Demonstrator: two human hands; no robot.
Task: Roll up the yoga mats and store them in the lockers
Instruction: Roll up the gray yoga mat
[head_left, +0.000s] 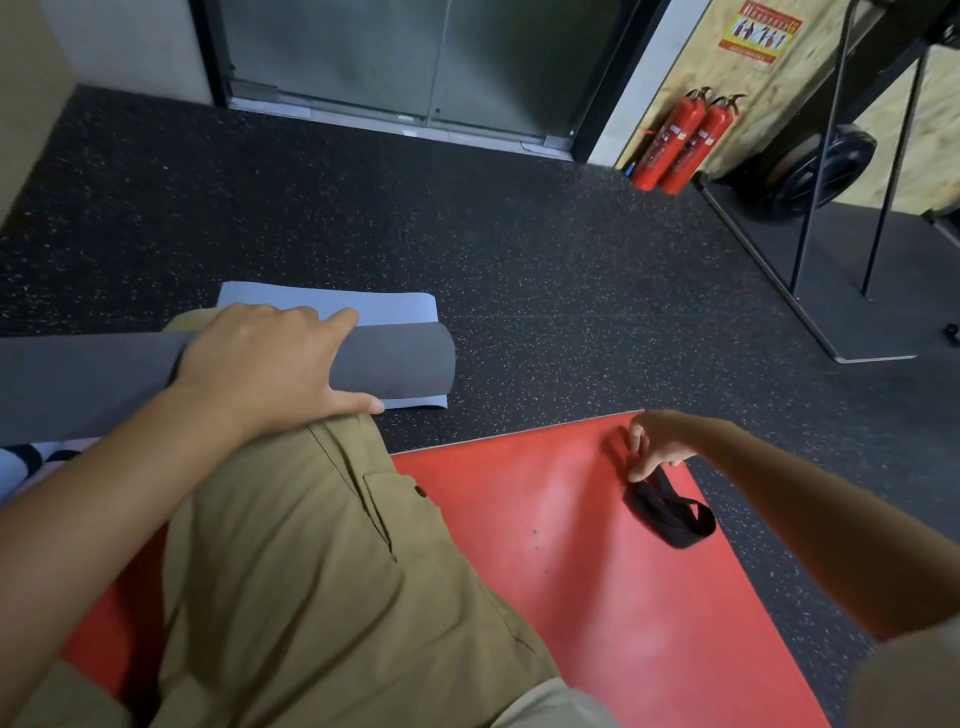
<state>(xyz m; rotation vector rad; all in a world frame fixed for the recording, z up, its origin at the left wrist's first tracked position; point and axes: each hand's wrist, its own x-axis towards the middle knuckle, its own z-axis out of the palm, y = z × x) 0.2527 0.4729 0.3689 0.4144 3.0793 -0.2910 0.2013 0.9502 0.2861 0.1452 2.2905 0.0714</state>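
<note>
Down on the speckled black rubber floor (519, 249), the person is kneeling in khaki trousers (311, 545) on a flat red yoga mat (597, 597). Their left hand (265, 364) is wrapping over a rolled grey yoga mat (405, 364), fingers curled over the top and thumb pressing along its near side, so the roll is lying gripped across the knee. A light blue flat piece (363, 306) is showing on the floor just beyond and under the roll's right end; whether it is the roll's own loose tail cannot be told. The right hand (657, 447) is reaching toward the red mat's far corner, its fingertips pinching a black strap (670, 514) that is lying looped at the mat's right edge. No locker or other container is showing. Two red fire extinguishers (680, 140) are leaning against the wall beside a glass door (415, 57).
</note>
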